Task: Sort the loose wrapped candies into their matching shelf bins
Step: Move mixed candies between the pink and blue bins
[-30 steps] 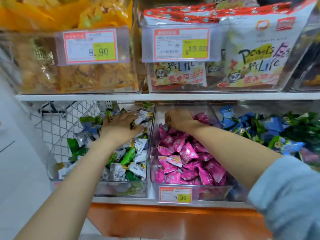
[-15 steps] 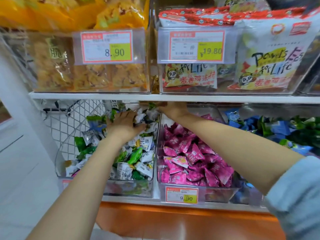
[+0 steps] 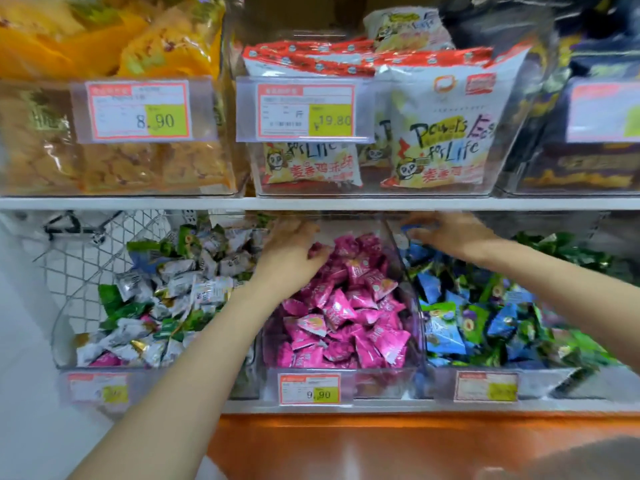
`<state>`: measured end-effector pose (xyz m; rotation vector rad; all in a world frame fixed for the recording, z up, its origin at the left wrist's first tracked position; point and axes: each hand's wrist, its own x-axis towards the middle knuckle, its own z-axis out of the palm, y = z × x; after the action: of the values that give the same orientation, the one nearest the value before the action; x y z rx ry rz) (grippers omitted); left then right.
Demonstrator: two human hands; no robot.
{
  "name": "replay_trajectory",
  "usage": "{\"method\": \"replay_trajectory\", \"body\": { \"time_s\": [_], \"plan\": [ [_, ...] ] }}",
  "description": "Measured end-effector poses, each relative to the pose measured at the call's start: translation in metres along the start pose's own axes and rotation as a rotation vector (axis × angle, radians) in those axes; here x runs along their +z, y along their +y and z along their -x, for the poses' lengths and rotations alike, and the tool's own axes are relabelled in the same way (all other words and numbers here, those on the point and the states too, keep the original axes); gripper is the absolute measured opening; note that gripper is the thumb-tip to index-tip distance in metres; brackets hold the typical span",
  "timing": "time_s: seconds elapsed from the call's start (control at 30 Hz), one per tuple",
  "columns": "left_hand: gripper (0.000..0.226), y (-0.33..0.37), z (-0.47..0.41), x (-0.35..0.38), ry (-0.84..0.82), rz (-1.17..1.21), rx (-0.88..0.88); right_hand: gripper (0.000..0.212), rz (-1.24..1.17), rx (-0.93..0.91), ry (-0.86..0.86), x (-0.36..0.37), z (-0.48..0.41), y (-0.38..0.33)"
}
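On the lower shelf, clear bins run lengthwise front to back. Mid-frame, the left hand curls onto jumbled pink candies, its grip unclear. Right of centre, the right hand narrowly pinches a blurred blue candy above the blue-green bin.

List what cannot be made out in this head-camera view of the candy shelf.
Head view:
- Left hand: its own back hides whether it holds anything.
- Right hand: motion blur; grip unclear.
- Left bin's price tag: blurred, unreadable.
- Top-right price tag: cut by the right edge.
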<state>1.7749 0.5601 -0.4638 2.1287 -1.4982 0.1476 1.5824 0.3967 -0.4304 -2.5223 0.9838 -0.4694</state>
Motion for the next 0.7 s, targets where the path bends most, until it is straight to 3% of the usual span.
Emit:
{"method": "replay_trajectory", "body": {
  "time_s": [0.1,0.2,0.33,0.4,0.47,0.57,0.7],
  "plan": [
    [0.043,0.027,-0.004,0.017,-0.096,0.011,0.127,0.028,0.025,0.11,-0.048,-0.022,0.011,0.031],
    [0.045,0.048,-0.009,0.032,-0.155,0.033,0.189,0.038,0.149,0.006,-0.167,-0.037,0.024,0.042],
    [0.056,0.067,-0.013,0.05,-0.171,0.077,0.227,0.08,0.17,-0.104,-0.467,-0.025,0.038,0.039],
    [0.055,0.07,-0.016,0.057,-0.202,0.074,0.21,0.097,0.314,-0.154,-0.502,-0.006,0.037,0.039],
    [0.068,0.07,-0.018,0.066,-0.203,0.098,0.208,0.109,0.388,-0.153,-0.496,0.011,0.028,0.043],
    [0.074,0.067,-0.02,0.073,-0.19,0.163,0.167,0.115,0.337,-0.104,-0.549,0.024,0.013,0.052],
    [0.08,0.065,-0.023,0.077,-0.234,0.121,0.205,0.106,0.258,-0.09,-0.584,0.025,0.006,0.057]
  ]
}}
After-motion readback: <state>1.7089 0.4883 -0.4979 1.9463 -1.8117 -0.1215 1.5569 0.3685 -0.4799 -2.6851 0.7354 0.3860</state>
